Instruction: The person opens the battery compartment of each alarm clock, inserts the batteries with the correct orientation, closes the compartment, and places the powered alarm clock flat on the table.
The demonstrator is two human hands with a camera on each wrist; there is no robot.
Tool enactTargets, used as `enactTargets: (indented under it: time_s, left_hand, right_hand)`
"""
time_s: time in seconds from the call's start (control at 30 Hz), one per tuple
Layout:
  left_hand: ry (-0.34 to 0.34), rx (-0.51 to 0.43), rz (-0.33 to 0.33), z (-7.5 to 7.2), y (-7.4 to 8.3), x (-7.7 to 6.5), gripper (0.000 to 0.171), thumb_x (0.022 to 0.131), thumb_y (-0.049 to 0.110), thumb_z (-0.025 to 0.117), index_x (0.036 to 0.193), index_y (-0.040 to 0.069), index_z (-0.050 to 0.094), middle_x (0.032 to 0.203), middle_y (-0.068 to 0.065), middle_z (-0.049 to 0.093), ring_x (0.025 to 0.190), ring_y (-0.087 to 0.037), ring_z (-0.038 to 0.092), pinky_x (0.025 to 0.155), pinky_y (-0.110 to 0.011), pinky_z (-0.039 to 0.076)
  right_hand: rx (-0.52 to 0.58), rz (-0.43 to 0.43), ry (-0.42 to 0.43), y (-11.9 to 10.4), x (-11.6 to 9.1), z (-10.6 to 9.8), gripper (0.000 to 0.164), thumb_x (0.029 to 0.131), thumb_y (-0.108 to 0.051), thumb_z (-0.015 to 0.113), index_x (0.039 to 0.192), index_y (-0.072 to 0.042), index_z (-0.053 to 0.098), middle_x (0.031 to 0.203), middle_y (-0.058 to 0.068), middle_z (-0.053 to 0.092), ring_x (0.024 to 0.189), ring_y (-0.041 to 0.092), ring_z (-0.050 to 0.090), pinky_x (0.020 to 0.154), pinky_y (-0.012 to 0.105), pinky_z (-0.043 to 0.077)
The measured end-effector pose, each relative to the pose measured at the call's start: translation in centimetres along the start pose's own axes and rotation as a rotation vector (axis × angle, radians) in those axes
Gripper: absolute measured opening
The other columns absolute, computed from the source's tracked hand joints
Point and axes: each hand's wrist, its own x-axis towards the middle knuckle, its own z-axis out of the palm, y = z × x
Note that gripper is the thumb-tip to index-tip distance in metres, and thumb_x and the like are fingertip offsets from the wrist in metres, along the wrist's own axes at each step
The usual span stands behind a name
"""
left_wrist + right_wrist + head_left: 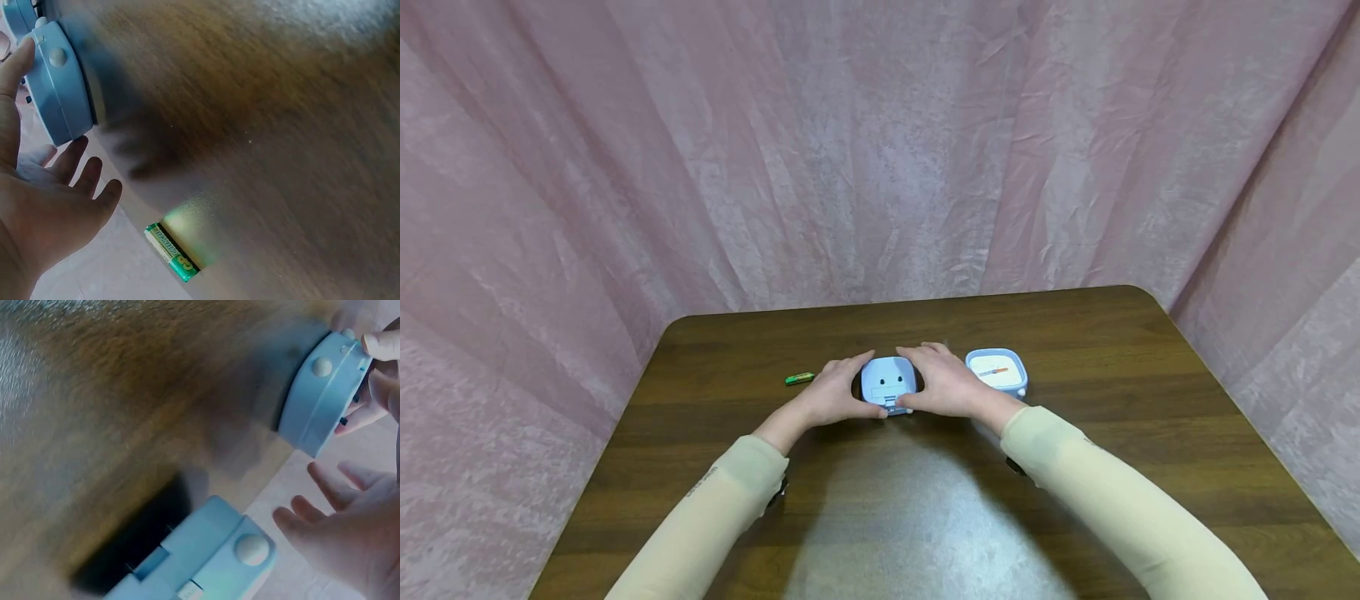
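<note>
A small light blue alarm clock (880,390) lies face down, its back with two black knobs turned up. My left hand (833,395) holds its left side, thumb at the near edge and index finger at the far edge. My right hand (951,383) holds the right side, with the thumb over the near part of the back by the battery cover. In the right wrist view its other fingers spread beside the clock (322,403). A green battery (172,253) lies left of my left hand.
A second blue alarm clock (997,369) lies face up to the right, close to my right forearm, its white dial showing an orange hand. The brown wooden table (1075,333) ends at a pink curtain (887,167) behind.
</note>
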Motion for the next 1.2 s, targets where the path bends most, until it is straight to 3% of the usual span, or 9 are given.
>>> enactTargets:
  time_s: [0.2, 0.43, 0.73, 1.2]
  left_hand:
    - [-0.006, -0.032, 0.011, -0.1, -0.1, 0.0, 0.107, 0.08, 0.055, 0.084, 0.163, 0.018, 0.028, 0.161, -0.004, 0.037, 0.146, -0.033, 0.028, 0.112, -0.054, 0.033]
    - [-0.015, -0.024, 0.02, -0.1, -0.2, 0.2, 0.104, 0.081, 0.057, 0.082, 0.162, 0.017, 0.031, 0.159, -0.004, 0.04, 0.145, -0.034, 0.029, 0.111, -0.053, 0.035]
    - [-0.009, -0.014, 0.006, -0.2, -0.2, 0.5, 0.103, 0.078, 0.06, 0.084, 0.159, 0.018, 0.036, 0.157, -0.004, 0.042, 0.143, -0.032, 0.031, 0.11, -0.049, 0.037]
    - [-0.03, -0.039, 0.003, -0.7, 0.0, 0.7, 0.101, 0.076, 0.055, 0.087, 0.156, 0.016, 0.04, 0.155, -0.005, 0.044, 0.14, -0.033, 0.034, 0.109, -0.05, 0.036]
  right_hand:
    - [-0.144, -0.149, 0.133, -1.0, -0.5, 0.2, 0.047, 0.093, -0.034, 0.076, 0.134, -0.014, 0.068, 0.136, 0.005, 0.063, 0.142, 0.033, 0.04, 0.114, 0.063, 0.027]
    - [-0.229, -0.263, 0.241, -1.6, -0.8, 1.2, 0.021, 0.093, -0.025, 0.078, 0.112, -0.017, 0.079, 0.115, -0.001, 0.073, 0.127, 0.028, 0.054, 0.109, 0.054, 0.039]
    - [-0.345, -0.371, 0.348, -1.5, -0.4, 2.4, 0.01, 0.088, -0.026, 0.082, 0.096, -0.019, 0.082, 0.099, -0.005, 0.074, 0.114, 0.025, 0.059, 0.103, 0.046, 0.044]
    - [-0.382, -0.384, 0.412, -1.8, -0.3, 3.0, 0.006, 0.086, -0.023, 0.083, 0.091, -0.019, 0.083, 0.093, -0.004, 0.07, 0.104, 0.023, 0.057, 0.091, 0.042, 0.047]
